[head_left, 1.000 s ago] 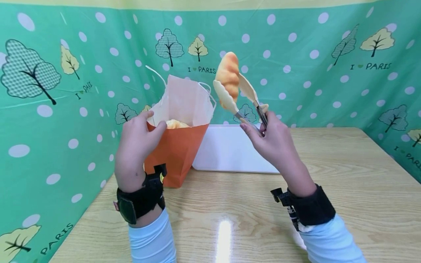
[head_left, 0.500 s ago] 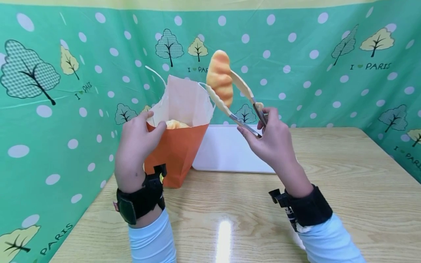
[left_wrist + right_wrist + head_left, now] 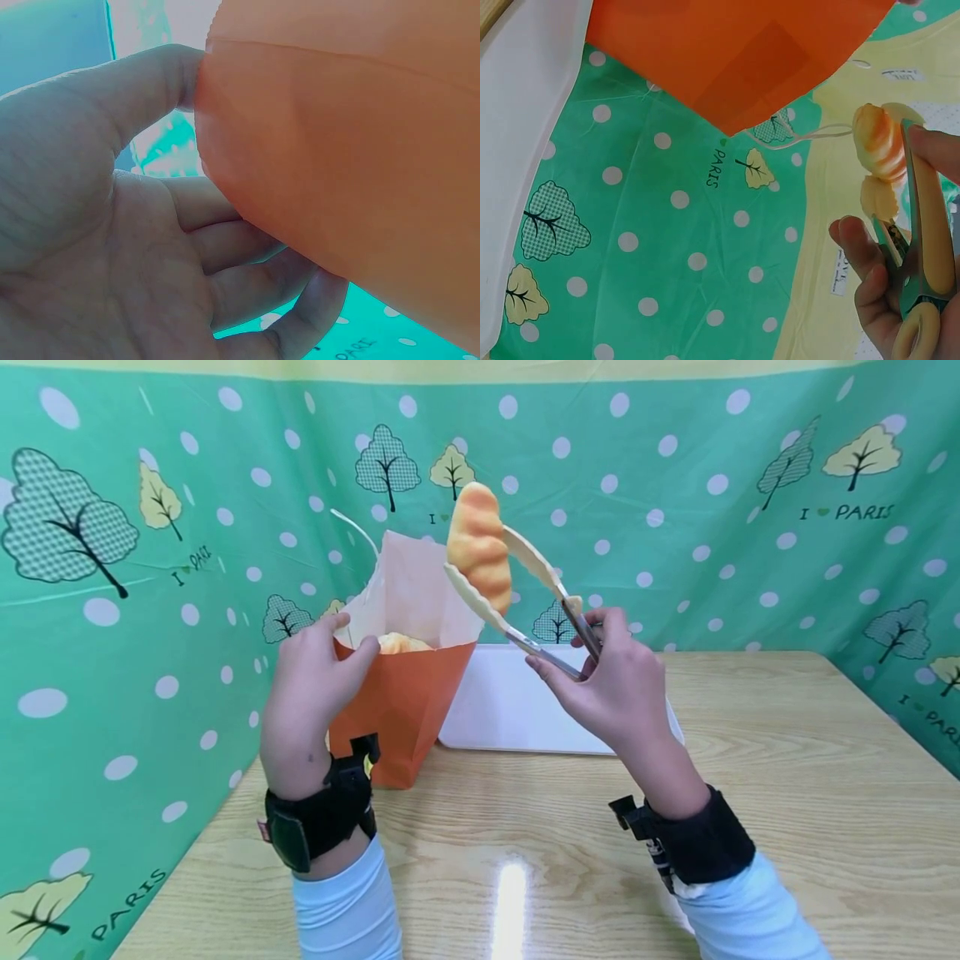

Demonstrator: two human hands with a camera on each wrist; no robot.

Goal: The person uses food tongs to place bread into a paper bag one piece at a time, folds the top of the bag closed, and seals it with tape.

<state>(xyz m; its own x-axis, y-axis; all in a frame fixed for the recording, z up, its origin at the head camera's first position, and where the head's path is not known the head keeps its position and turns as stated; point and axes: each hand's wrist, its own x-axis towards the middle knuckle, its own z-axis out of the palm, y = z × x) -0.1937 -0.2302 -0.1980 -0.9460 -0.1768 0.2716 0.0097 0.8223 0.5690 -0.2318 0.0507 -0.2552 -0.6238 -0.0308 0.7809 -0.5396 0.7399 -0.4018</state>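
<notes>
In the head view an orange paper bag [image 3: 397, 710] with a white lining stands on the left, its mouth held wide. My left hand [image 3: 311, 685] grips the near left rim, thumb toward the inside and fingers along the outer wall. Part of a bread roll [image 3: 401, 644] shows inside the mouth. My right hand [image 3: 618, 685] holds metal tongs [image 3: 534, 557] with cream tips, and between these a ridged golden bread roll [image 3: 480, 543] hangs upright in the air. That roll is just right of the bag's mouth and higher, overlapping the bag's back edge in this view.
A white tray [image 3: 540, 710] lies behind, between bag and right hand, partly hidden by both. White cord handles [image 3: 356, 529] stick up from the bag. Green printed cloth [image 3: 675, 552] walls the back and sides of the wooden table [image 3: 525, 827].
My right hand has carried the tongs and bread roll leftward, toward the bag's mouth, with the roll now slightly lower than half a second ago. The left hand and bag have stayed put.
</notes>
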